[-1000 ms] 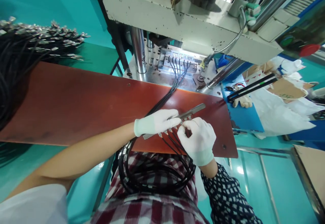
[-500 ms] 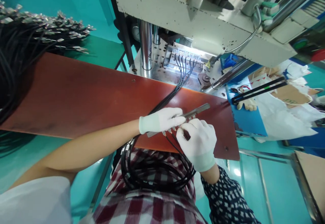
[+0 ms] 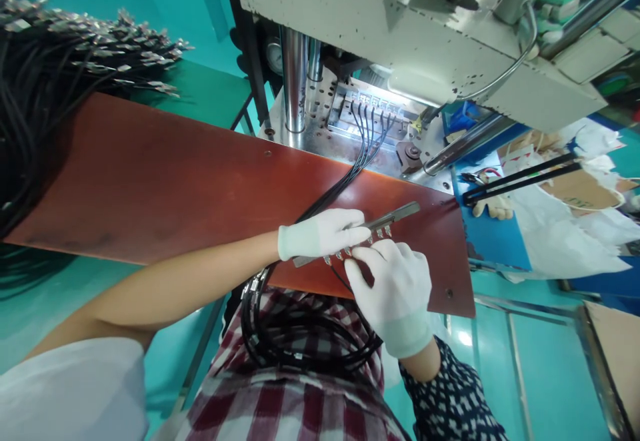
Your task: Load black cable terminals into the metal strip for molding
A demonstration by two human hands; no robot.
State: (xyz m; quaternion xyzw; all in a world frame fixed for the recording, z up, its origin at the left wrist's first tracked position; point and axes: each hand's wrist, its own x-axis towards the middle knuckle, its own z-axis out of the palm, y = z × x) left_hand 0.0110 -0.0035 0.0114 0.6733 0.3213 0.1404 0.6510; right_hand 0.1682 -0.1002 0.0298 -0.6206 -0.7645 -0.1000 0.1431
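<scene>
A slim grey metal bar (image 3: pixel 395 215) lies slanted on the red board (image 3: pixel 150 181); the left hand (image 3: pixel 323 233) grips it, the right hand (image 3: pixel 393 284) pinches black wires (image 3: pixel 340 276) at its edge.

1. Left hand (image 3: pixel 323 234): white knit glove, pale green cuff; bare forearm, white short sleeve.
2. Right hand (image 3: pixel 395 288): matching glove; dark dotted sleeve (white spots).
3. Red-and-white plaid garment below both gloves.

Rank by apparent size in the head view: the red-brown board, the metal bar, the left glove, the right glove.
1. red-brown board
2. right glove, nearer the camera, so unsure
3. left glove
4. metal bar, long but thin, partly covered
</scene>
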